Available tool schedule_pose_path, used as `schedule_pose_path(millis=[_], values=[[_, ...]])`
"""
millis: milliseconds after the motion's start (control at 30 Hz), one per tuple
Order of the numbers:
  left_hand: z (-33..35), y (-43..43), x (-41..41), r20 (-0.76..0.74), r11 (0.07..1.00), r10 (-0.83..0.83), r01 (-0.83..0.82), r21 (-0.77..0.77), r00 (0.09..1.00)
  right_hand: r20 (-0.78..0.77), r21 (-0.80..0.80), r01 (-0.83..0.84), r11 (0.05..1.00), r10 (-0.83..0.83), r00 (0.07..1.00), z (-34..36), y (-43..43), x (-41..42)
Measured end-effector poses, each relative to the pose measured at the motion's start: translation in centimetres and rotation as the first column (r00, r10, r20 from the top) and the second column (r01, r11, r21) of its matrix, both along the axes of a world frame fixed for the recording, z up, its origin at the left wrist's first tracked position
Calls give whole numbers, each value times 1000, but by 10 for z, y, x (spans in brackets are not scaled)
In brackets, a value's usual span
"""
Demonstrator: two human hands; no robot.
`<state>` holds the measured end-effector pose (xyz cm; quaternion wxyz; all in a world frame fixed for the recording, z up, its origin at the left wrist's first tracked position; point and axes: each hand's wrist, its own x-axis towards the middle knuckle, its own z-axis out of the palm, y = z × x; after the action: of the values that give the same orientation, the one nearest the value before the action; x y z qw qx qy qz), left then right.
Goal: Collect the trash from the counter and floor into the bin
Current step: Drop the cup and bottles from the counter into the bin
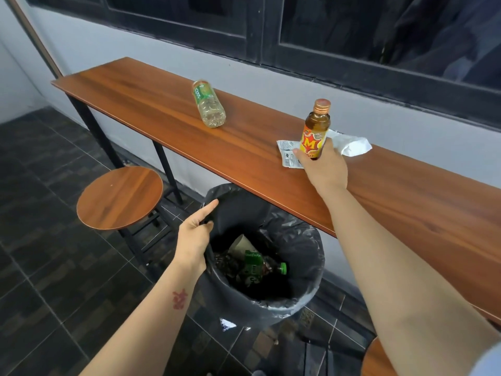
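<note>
Nearest the camera, a small crumpled foil scrap [227,324] is lying on the dark, matte tiled floor [54,294], just beside the base of the bin [271,313]. The bin is round and is being covered by a black liner [244,207] of thin, glossy, wrinkled plastic. Inside it, a green plastic bottle [260,267] with a green cap is lying among dark crumpled waste and a pale piece of card.

The liner's left edge is being gripped by the left hand [193,234]: the fingers are hooked over the rim, the thumb is extended along it, and the film is being lifted on that side.

To the left, a round stool [119,198] with a smooth wood-grain seat is standing on black metal legs.

Beyond the bin, a small amber glass bottle [315,131] is being held upright by the right hand [324,166], fingers curled round its lower body, over the long wood-veneer table [149,109]. The bottle is carrying a ribbed metallic cap and a yellow-and-red label. A flat printed sachet wrapper [287,153] is lying on the table under and beside that hand. Just behind it, a crumpled white tissue [352,145] is resting near the wall edge.

Farther along, a clear ribbed plastic bottle [208,104] with a green label is lying on its side.

Behind, a grey painted wall [135,42] is being topped by a dark window frame [257,31].
</note>
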<state>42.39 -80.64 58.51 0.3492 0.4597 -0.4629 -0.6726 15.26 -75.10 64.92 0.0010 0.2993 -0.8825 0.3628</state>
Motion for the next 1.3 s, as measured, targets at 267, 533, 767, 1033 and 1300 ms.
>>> schedule_pose_path(millis=[267, 533, 767, 1033, 1300], values=[[-2, -3, -5, 24, 999, 5, -6, 35, 1000, 5, -55, -89, 995, 89, 996, 7, 11, 9], [12, 6, 5, 29, 997, 66, -67, 43, 997, 73, -49, -208, 977, 211, 975, 9, 22, 35], [27, 11, 21, 31, 994, 95, -96, 46, 995, 162, -133, -344, 929, 363, 918, 12, 38, 81], [41, 16, 52, 39, 985, 171, -172, 20, 984, 134, -115, -482, 869, 494, 859, 6, 47, 143], [48, 15, 81, 48, 979, 202, -202, 6, 978, 280, 98, -618, 780, 574, 769, -48, 47, 183]])
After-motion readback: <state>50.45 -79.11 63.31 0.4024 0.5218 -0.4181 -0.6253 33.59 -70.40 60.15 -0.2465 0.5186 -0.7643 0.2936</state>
